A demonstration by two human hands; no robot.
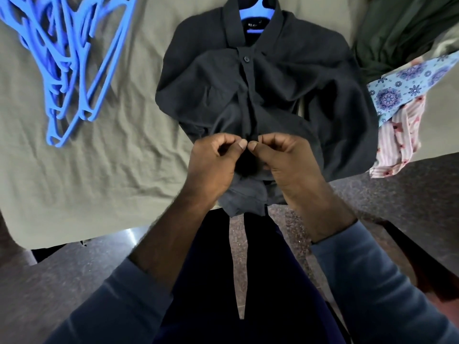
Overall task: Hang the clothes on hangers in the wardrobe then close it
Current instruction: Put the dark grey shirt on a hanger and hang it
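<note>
A dark grey button-up shirt (pixel 273 78) lies on the bed with a blue hanger (pixel 258 9) inside its collar; its top button is fastened. My left hand (pixel 213 165) and my right hand (pixel 283 162) meet at the shirt's front placket near the hem, each pinching the fabric between thumb and curled fingers. The hem hangs over the bed's edge under my hands. A pile of several blue hangers (pixel 67 63) lies at the far left of the bed.
The bed is covered by an olive-grey sheet (pixel 99 170). At the right lie a dark green garment (pixel 402 33), a blue patterned cloth (pixel 407 90) and a pink striped garment (pixel 397 145). Speckled floor (pixel 409 194) lies around my legs.
</note>
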